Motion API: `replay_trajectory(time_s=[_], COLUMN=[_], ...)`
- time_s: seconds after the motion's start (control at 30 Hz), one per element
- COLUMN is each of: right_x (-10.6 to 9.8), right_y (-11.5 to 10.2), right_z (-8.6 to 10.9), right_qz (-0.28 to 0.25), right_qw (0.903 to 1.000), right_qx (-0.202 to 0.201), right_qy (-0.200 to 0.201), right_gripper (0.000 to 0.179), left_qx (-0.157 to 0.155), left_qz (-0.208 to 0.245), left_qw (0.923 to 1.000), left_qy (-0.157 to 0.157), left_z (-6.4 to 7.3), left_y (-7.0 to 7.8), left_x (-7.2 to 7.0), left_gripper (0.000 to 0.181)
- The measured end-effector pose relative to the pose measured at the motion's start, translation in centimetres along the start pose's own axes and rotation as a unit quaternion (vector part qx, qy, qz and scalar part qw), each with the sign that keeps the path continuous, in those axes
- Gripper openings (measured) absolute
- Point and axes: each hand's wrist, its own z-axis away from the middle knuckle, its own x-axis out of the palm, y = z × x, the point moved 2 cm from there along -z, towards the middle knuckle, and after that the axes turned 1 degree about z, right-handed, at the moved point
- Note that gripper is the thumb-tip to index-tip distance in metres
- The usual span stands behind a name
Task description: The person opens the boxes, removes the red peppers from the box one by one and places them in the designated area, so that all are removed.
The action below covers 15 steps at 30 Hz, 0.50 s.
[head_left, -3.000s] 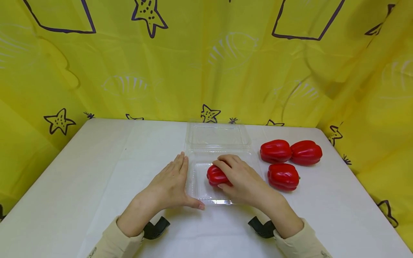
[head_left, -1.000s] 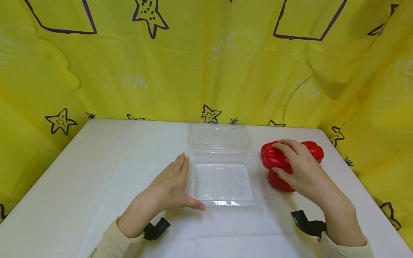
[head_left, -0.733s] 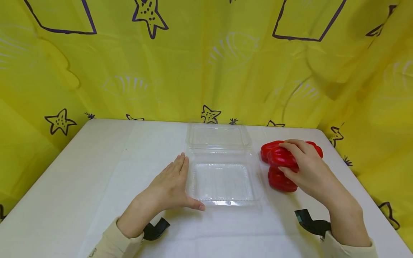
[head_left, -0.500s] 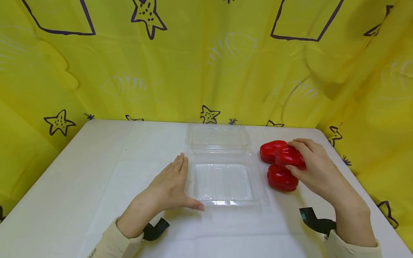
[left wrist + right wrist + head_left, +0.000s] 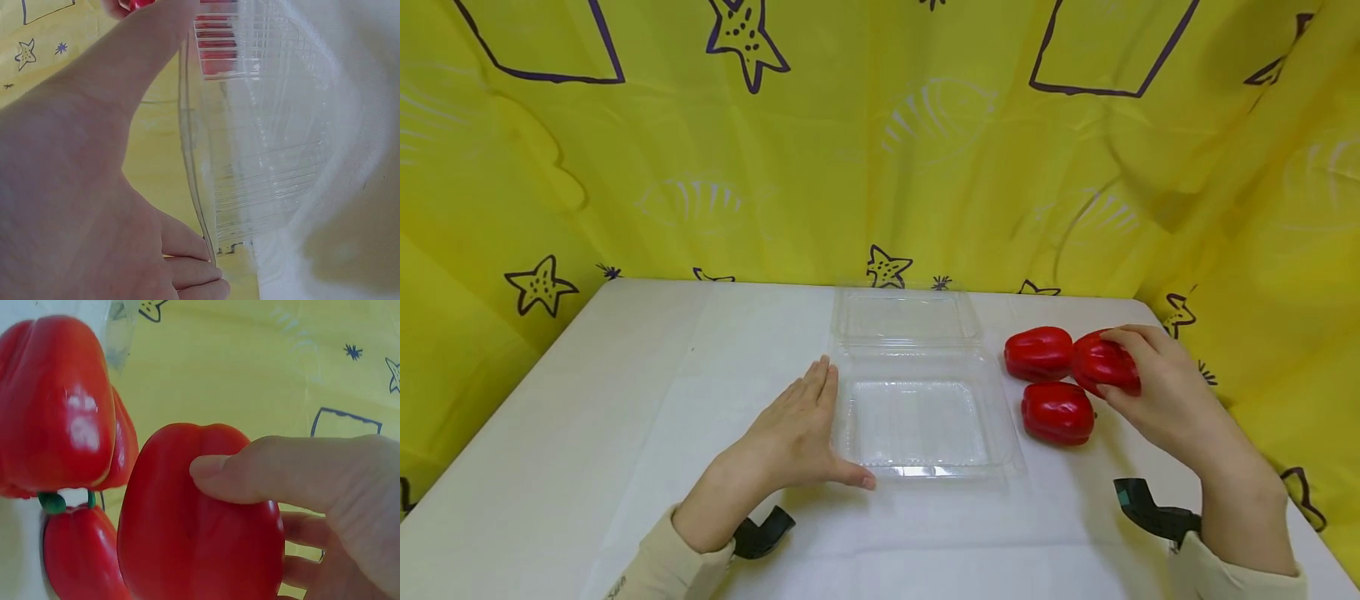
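Observation:
My right hand (image 5: 1172,400) grips a red bell pepper (image 5: 200,531) above the right part of the table, its thumb across the pepper's side in the right wrist view. Just left of it lie two more red peppers, one at the back (image 5: 1037,353) and one in front (image 5: 1057,413). Another pepper (image 5: 84,556) shows low in the right wrist view; the held one and the hand largely cover it in the head view. My left hand (image 5: 793,425) rests with straight fingers along the left side of a clear plastic clamshell box (image 5: 917,471), thumb at its front corner.
The box's lid (image 5: 906,317) is folded back toward a yellow patterned curtain (image 5: 820,167) behind the table. White cloth covers the table (image 5: 647,400). Black camera mounts (image 5: 763,533) sit at both wrists.
My right hand has carried the pepper out of the box, over the other peppers, to the right. The box now holds no pepper. My left hand has stayed in place.

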Motion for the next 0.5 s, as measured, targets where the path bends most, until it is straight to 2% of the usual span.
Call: replay_trajectory(time_s=[0.17, 0.5], right_x=[0.0, 0.4], right_y=[1.0, 2.4], right_z=[0.1, 0.2], right_qz=[0.0, 0.006], right_qw=[1.0, 0.9951], right_qx=[0.006, 0.063], right_qy=[-0.002, -0.076], right_gripper=[0.062, 0.063], left_qx=[-0.002, -0.001], left_qz=[-0.003, 0.001], left_qw=[1.0, 1.0], left_qy=[-0.002, -0.001], left_z=[0.1, 0.1], left_y=[0.0, -0.1], left_x=[0.1, 0.1], left_gripper=[0.143, 0.144])
